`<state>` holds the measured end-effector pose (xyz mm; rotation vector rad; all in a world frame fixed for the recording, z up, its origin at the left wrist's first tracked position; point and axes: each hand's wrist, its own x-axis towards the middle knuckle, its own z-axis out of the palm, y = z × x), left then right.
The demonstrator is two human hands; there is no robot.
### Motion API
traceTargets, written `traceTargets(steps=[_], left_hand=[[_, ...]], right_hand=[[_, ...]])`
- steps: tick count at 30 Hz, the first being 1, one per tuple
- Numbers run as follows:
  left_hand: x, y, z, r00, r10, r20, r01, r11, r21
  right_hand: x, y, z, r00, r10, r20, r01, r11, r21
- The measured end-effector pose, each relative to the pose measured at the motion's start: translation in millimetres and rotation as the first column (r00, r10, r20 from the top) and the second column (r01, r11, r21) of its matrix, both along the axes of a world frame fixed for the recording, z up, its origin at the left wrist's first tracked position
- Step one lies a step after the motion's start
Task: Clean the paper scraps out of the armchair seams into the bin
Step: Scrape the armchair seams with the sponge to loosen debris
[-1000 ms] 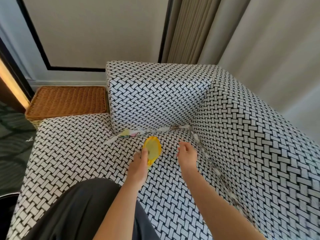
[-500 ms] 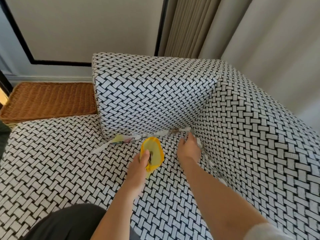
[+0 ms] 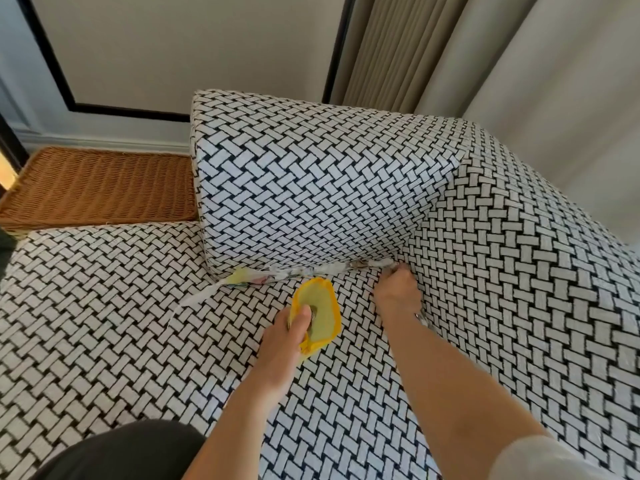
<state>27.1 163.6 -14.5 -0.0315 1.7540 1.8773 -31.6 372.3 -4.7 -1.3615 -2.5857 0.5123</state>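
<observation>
1. Paper scraps (image 3: pixel 294 271), white crumpled strips, line the black-and-white woven armchair (image 3: pixel 311 188) seam at twelve o'clock from the small yellow bin (image 3: pixel 320 313).
2. Left hand (image 3: pixel 282 341) fingers grip that bin.
3. Right hand (image 3: pixel 398 296) fingers reach the seam corner; I cannot tell whether they hold anything.

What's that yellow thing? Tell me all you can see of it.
It is a small yellow bin, soft-looking, perhaps fabric or thin plastic, with a bright rim and paler inside. Its oval mouth tilts up toward the camera. The left hand holds it from below, thumb hooked over the rim. A few greyish bits show inside. It is low over the armchair seat, near the paper scraps.
</observation>
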Motion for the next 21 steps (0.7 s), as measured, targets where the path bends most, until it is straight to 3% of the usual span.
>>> traceTargets(steps=[7,11,15,17,18,19,21], left_hand=[[4,1,4,1.000,-0.027,-0.013,0.026,0.999,-0.048],[4,0,10,0.999,-0.043,-0.025,0.040,0.995,-0.097],[5,0,14,0.999,-0.050,-0.021,0.047,0.993,-0.112],[9,0,17,0.998,-0.050,-0.037,0.044,0.988,-0.146],[11,2,17,0.998,-0.050,-0.049,0.041,0.985,-0.169],[11,4,12,0.997,-0.044,-0.056,0.033,0.982,-0.185],[13,8,-2,0.998,-0.046,-0.049,0.036,0.981,-0.190]], right_hand=[[0,5,-1,0.998,0.048,0.032,-0.048,0.999,0.004],[9,1,-1,0.989,0.122,-0.078,-0.118,0.992,0.053],[33,-26,0,0.928,0.292,-0.230,-0.295,0.955,0.023],[49,-47,3,0.881,0.255,-0.398,-0.330,0.935,-0.130],[56,-56,9,0.851,0.155,-0.503,-0.322,0.909,-0.265],[62,-63,16,0.813,0.004,-0.582,-0.313,0.846,-0.433],[74,-74,37,0.765,-0.255,-0.591,-0.314,0.654,-0.689]])
